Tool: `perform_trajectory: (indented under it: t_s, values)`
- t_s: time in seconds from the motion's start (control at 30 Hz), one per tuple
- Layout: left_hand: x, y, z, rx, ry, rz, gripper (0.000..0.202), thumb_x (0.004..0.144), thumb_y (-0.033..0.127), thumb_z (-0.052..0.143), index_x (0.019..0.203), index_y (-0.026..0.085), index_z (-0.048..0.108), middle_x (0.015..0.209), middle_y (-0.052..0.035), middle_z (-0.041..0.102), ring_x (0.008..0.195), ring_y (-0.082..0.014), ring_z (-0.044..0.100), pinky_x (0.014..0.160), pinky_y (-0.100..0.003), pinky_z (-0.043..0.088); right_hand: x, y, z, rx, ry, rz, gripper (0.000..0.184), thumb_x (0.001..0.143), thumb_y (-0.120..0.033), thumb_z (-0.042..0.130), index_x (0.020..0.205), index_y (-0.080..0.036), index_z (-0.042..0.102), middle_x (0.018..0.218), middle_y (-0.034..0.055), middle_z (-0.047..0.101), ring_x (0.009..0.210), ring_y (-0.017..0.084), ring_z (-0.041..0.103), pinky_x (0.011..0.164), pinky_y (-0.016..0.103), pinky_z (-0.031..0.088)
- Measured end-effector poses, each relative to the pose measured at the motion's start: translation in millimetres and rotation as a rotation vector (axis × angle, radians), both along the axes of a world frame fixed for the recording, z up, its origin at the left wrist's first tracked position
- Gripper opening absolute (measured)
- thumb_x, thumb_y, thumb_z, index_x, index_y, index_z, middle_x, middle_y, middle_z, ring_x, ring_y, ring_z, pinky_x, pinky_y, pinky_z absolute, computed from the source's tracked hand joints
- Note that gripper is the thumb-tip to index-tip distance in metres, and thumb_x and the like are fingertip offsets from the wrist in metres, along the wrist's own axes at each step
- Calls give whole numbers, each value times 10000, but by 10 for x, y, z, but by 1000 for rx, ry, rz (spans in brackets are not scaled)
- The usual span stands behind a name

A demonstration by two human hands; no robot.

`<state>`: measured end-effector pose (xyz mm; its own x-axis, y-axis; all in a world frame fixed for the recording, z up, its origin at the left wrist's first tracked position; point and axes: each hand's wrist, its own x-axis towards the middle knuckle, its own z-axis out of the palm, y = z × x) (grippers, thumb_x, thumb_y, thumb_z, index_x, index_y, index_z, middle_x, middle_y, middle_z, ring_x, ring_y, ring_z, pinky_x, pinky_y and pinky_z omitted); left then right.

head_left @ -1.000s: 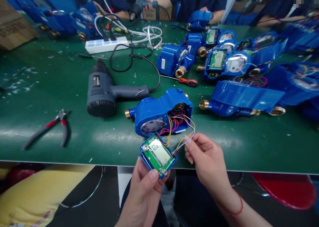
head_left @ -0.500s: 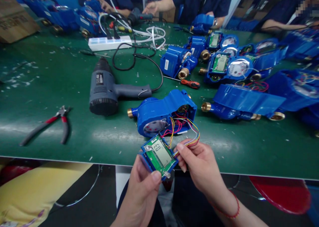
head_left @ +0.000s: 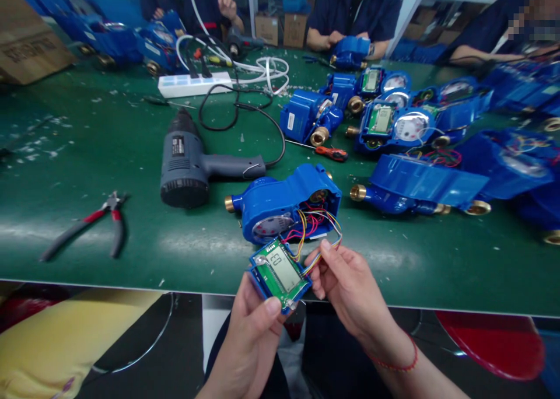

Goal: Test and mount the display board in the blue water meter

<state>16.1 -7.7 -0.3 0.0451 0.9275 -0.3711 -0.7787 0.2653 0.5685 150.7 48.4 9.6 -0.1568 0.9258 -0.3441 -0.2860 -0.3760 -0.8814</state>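
A person sits at a green tabletop point(head_left: 140, 154), where a blue meter point(head_left: 284, 192) lies with its round dial facing the person and its housing open; it is the landmark for everything here. Just on the near side of the meter, the left hand point(head_left: 259, 320) grasps a small green display board point(head_left: 282, 270) in a blue frame, thumb on its near corner; dark digits show on its screen. To the right of the board, the right hand point(head_left: 345, 276) pinches thin coloured wires point(head_left: 311, 265) that run from the board into the meter.

Left of the meter lies a grey heat gun point(head_left: 186, 171), with red-and-grey pliers point(head_left: 117, 233) farther left. Beyond the meter are an orange-handled screwdriver point(head_left: 331, 153), to its right, and a white power strip point(head_left: 195, 86), to its left. More blue meters point(head_left: 429, 180) crowd its right side.
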Motion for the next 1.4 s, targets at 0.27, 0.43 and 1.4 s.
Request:
perform_trajectory:
  t_s: [0.27, 0.43, 1.4]
  values:
    - [-6, 7, 19, 25, 84, 25, 622, 728, 218, 771, 1297, 255, 521, 1124, -42, 712, 1007, -167, 672, 877, -236, 539, 39, -43, -12, 16, -8, 102, 360, 710, -435, 807, 699, -138, 605, 557, -20, 551, 428, 60, 471, 403, 167, 409]
    - [-29, 22, 2, 25, 56, 28, 632, 696, 223, 791, 1277, 258, 548, 1111, -31, 721, 941, -155, 689, 828, -221, 555, 40, -42, -49, -11, 36, 117, 389, 732, -457, 788, 700, -130, 579, 552, -31, 539, 405, 38, 453, 384, 140, 369]
    - [-246, 172, 30, 20, 548, -255, 490, 699, 321, 825, 1151, 245, 651, 1112, -77, 732, 1089, -248, 665, 950, -321, 517, 40, -4, 74, -209, 514, 150, 416, 627, -388, 874, 723, -122, 568, 526, -41, 554, 435, 24, 486, 450, 116, 372]
